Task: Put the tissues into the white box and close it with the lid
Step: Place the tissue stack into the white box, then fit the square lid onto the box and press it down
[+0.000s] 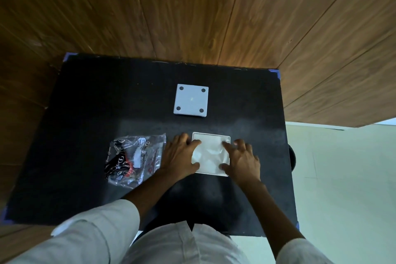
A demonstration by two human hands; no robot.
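- Left hand (179, 157) lies flat at the left edge of the white box (211, 154), fingers (196, 143) spread, fingertips reaching over the rim onto the tissues (209, 153) inside. Pressing down, not gripping anything.
- Right hand (241, 159) mirrors it at the box's right edge, fingers splayed, index tip and thumb tip touching the tissues near the right rim. Palm loose, nothing clasped.
- Tissues sit inside the white box, a pale, slightly crumpled surface filling the square opening between the two hands.
- White box stands on the black table (85, 113), near the front centre, top uncovered.
- Lid (191, 100) rests apart from the box, farther back on the table, a light square with four dark round dots at its corners. Touching neither hand.
- Crinkled clear plastic wrapper (135, 161) with black and red print lies just left of the left hand, flattened on the table.
- Pale sleeves (96, 231) cover both forearms partway.
- Wood-panelled wall (192, 6) behind the table; light floor (342, 178) to the right.
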